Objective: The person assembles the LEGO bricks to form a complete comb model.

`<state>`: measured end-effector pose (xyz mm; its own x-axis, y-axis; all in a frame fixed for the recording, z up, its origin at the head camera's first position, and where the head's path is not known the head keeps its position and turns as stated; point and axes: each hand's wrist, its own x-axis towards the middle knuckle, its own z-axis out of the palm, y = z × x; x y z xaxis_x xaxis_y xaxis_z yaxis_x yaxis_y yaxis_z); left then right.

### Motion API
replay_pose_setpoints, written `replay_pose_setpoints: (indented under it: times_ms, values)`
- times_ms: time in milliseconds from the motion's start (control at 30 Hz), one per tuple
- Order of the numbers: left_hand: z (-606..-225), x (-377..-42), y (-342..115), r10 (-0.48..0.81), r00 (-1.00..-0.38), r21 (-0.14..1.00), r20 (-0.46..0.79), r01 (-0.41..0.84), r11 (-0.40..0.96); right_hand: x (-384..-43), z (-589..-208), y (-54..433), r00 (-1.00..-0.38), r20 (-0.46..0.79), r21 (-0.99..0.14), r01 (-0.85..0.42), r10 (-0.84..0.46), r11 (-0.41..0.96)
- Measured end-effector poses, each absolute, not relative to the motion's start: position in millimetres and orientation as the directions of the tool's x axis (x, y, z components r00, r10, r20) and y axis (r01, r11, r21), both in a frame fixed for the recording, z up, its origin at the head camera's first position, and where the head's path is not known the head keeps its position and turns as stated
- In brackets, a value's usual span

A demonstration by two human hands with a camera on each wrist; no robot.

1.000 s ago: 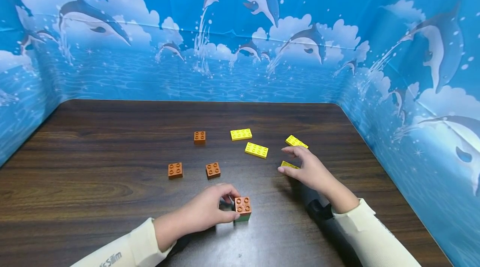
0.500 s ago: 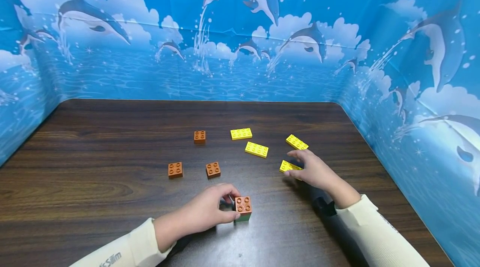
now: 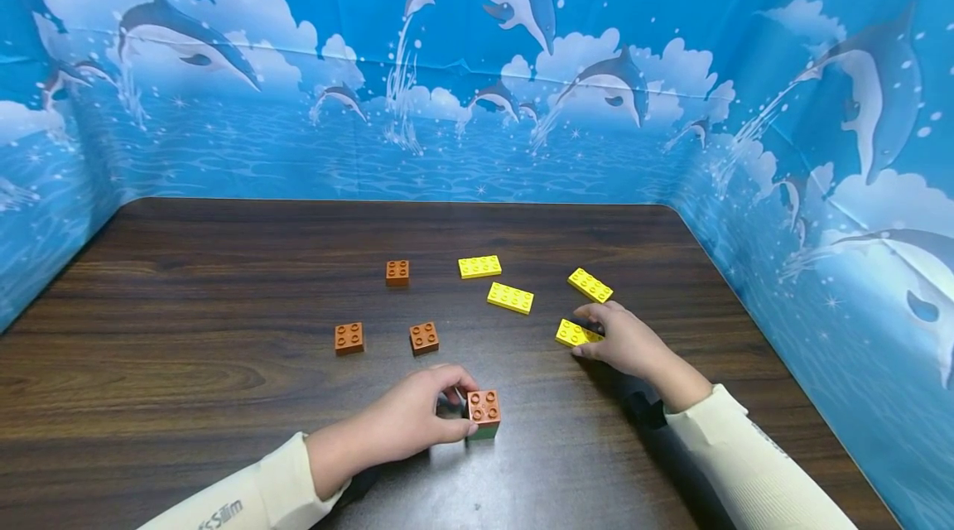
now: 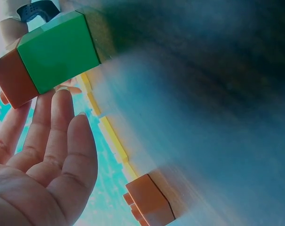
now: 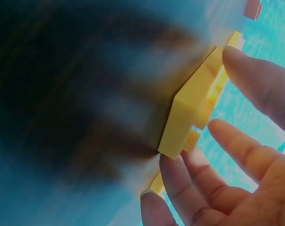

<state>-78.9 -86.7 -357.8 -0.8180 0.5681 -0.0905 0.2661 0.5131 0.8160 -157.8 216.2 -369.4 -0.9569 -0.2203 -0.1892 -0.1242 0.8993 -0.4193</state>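
Yellow brick (image 5: 187, 103) pinched between right fingers (image 5: 178, 181); left fingers (image 4: 62, 117) grip upright orange-on-green stack (image 4: 48, 61).

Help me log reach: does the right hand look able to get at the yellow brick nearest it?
Very likely yes: the right hand has its thumb and fingers around the yellow brick, and no other brick sits on it.

We saw a dark wood-grained bench (image 3: 224, 281) with rounded far corners. On it we counted three orange-brown bricks (image 3: 424, 337), set apart left of centre, and four flat yellow bricks (image 3: 510, 298), two around the middle and two farther right, studs up. Nearer to us stood a green brick (image 3: 484, 432).
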Motion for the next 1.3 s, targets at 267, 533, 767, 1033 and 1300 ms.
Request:
replay_pose_setpoints:
  times_ms: [267,533,767,1033,1300]
  values:
    - [-358.4,-80.6,-86.8,0.570,-0.816,0.817,-0.095,0.263,0.513,-157.3,-370.9,216.1,-0.952,-0.207,-0.373,-0.134,-0.223,0.918]
    - [-356.3,-80.1,-86.5,0.569,-0.815,0.817,-0.106,0.255,0.517,-156.0,-372.3,215.6,-0.950,-0.196,-0.341,-0.165,-0.242,0.925]
    - [-356.3,-80.0,-86.0,0.566,-0.817,0.817,-0.112,0.248,0.520,-154.0,-371.2,212.4,-0.953,-0.167,-0.283,-0.197,-0.251,0.938]
    - [-358.2,-79.0,-86.4,0.565,-0.820,0.817,-0.091,0.264,0.513,-149.0,-368.4,203.9,-0.956,-0.087,-0.220,-0.255,-0.279,0.942]
    - [-357.8,-78.4,-85.8,0.563,-0.821,0.816,-0.093,0.261,0.516,-139.9,-366.5,194.3,-0.944,0.053,-0.202,-0.329,-0.325,0.922]
